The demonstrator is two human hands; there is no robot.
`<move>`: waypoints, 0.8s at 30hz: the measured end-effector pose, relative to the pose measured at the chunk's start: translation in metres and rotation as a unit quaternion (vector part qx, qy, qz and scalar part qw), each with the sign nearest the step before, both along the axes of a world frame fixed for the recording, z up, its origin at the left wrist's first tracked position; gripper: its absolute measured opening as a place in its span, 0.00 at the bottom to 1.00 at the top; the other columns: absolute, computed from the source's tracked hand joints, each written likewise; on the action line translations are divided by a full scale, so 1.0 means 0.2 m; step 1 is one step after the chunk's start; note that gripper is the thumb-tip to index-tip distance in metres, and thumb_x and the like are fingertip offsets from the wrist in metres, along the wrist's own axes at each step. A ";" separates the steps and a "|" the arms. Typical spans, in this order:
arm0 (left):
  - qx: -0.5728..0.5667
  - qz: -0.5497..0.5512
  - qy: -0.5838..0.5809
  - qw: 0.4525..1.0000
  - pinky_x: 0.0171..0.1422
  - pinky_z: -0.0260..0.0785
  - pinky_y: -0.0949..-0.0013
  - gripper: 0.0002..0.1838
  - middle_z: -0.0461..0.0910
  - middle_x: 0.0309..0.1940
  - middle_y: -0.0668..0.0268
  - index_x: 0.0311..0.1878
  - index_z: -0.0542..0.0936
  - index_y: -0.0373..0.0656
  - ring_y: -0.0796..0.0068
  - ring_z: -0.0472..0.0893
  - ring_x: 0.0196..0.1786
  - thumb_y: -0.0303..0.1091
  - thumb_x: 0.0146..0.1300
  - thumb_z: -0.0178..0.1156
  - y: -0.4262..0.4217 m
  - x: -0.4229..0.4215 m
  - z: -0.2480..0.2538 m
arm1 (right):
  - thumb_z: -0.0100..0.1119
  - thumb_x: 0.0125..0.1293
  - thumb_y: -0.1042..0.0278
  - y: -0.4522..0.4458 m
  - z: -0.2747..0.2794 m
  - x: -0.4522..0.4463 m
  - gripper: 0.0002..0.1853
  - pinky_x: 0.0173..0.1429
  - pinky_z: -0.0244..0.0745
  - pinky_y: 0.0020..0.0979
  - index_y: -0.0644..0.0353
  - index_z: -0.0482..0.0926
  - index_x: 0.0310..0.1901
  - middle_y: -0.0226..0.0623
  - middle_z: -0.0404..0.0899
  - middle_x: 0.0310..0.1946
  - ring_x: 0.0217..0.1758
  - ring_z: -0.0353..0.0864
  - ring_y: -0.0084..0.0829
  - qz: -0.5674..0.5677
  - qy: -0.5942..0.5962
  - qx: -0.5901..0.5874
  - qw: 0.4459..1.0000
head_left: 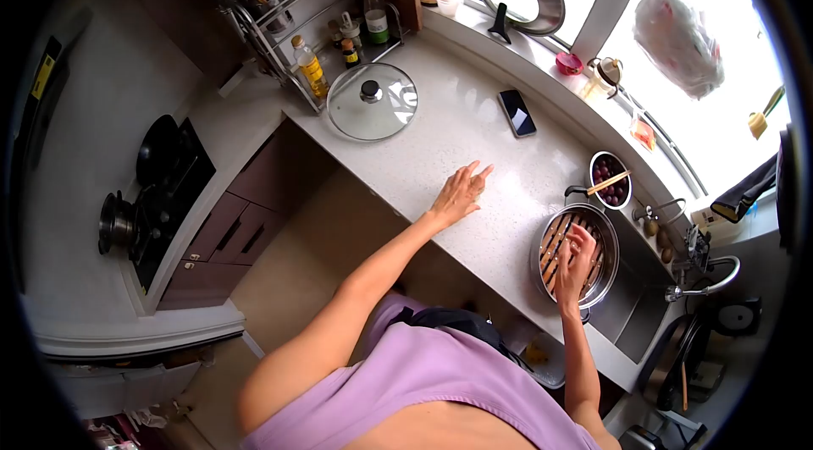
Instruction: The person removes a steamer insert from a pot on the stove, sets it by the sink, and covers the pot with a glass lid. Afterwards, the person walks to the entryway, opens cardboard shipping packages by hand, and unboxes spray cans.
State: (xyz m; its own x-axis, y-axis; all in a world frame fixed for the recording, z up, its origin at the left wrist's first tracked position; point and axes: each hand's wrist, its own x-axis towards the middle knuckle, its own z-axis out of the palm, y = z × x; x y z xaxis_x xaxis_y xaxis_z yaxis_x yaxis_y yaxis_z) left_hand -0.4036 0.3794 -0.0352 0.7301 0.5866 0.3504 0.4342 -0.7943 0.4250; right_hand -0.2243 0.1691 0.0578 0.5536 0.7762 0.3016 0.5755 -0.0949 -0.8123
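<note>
My left hand [460, 194] hovers at the front part of the pale countertop, palm down, fingers spread and holding nothing. On the right, my right hand [575, 264] is over a round metal steamer pot [610, 276], fingers bent in toward the thumb; whatever may be between them is hidden. Long brown strips with dark gaps show across the inside of the pot. Just behind it stands a metal bowl [594, 164] of dark round fruit [606, 170]. A pair of wooden chopsticks [610, 182] lies across that bowl.
A glass lid [373, 115] lies on the counter near a metal rack [279, 44] of bottles. A phone [517, 114] rests toward the window. To the right are the sink [633, 319] and faucet [716, 281]. A stove [174, 204] with pans stands at left.
</note>
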 end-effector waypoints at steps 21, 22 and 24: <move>-0.253 0.810 0.091 0.521 0.56 0.65 0.52 0.31 0.65 0.53 0.48 0.58 0.62 0.44 0.45 0.68 0.54 0.27 0.50 0.62 -1.40 -3.46 -0.36 | 0.55 0.60 0.55 2.72 -0.74 -0.89 0.26 0.28 0.70 0.46 0.63 0.63 0.53 0.49 0.78 0.23 0.25 0.78 0.51 0.369 -0.427 -0.087 0.821; -0.255 0.803 0.072 0.534 0.57 0.65 0.52 0.32 0.66 0.51 0.47 0.58 0.62 0.44 0.45 0.69 0.54 0.28 0.49 0.63 -1.49 -3.46 -0.43 | 0.55 0.61 0.53 2.69 -0.66 -0.89 0.26 0.27 0.70 0.47 0.63 0.63 0.53 0.49 0.78 0.23 0.25 0.78 0.51 0.352 -0.443 -0.129 0.815; -0.297 0.829 0.043 0.472 0.56 0.65 0.51 0.31 0.68 0.50 0.47 0.58 0.63 0.44 0.47 0.69 0.53 0.29 0.49 0.64 -1.59 -3.38 -0.56 | 0.52 0.61 0.47 2.55 -0.32 -1.08 0.32 0.30 0.71 0.47 0.66 0.62 0.57 0.52 0.77 0.24 0.28 0.78 0.50 0.324 -0.449 -0.243 0.797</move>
